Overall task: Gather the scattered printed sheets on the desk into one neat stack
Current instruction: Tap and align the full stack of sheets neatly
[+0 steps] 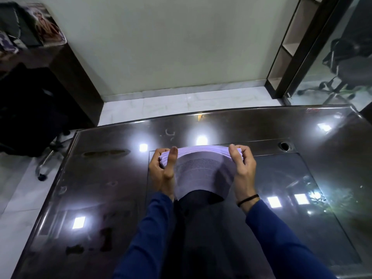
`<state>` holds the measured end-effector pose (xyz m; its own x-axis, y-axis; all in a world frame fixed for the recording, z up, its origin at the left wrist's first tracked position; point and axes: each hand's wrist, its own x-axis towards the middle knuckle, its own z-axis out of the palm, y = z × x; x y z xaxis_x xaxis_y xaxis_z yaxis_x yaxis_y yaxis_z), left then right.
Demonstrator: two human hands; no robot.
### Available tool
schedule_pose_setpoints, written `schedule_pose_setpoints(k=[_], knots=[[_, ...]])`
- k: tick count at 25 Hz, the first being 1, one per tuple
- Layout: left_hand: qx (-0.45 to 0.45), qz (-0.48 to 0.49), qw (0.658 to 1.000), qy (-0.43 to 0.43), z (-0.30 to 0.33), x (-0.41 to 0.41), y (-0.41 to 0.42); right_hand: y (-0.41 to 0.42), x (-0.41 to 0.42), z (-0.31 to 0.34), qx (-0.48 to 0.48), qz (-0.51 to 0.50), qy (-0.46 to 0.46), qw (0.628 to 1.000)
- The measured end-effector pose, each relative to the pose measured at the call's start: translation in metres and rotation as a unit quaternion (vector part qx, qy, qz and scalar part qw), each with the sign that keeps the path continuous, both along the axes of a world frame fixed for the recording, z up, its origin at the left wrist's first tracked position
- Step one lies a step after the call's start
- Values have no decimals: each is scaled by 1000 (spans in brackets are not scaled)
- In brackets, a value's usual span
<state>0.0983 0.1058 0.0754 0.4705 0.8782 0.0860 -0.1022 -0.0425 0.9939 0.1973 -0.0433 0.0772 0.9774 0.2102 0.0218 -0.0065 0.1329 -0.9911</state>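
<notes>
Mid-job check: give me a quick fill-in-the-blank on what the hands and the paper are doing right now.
1. The stack of sheets is held by ____ hands.
2. The left hand and right hand grip its opposite ____.
3. A black band sits on the ____ wrist.
4. The glossy desk reflects ceiling ____.

Missing words: both; ends; right; lights

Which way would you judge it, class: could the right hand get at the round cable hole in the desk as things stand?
Probably not freely: the right hand grips the stack of sheets together with the left hand. The path to the cable hole looks bare.
</notes>
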Motion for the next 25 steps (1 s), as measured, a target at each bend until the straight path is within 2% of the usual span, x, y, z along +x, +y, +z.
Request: schedule_pose_setpoints(k=[3, 10, 12, 15, 17, 21, 23, 25], knots=[[-45, 86, 995, 37, 5, 13, -6, 18, -1, 1, -33, -85, 36, 995], [-56, 89, 993, 57, 0, 11, -6, 17, -1, -8, -69, -96, 51, 992], [-37, 52, 997, 53, -2, 4, -5, 17, 0, -10, -72, -93, 54, 992], [-15, -94, 995, 35, -17, -18, 0, 17, -2, -9, -82, -83, 57, 991], [-20, -135, 988, 78, -33, -27, 5, 10, -3, -8, -79, -40, 41, 995], [-33, -100, 970, 219, -56, -24, 14, -21, 9, -39, -117, 150, 4, 982], [-23, -109, 965, 237, -61, -19, 18, -25, 15, -59, -169, 168, 42, 970], [-5, -128, 961, 244, -62, -13, 24, -19, 24, -69, -209, 147, 38, 966]])
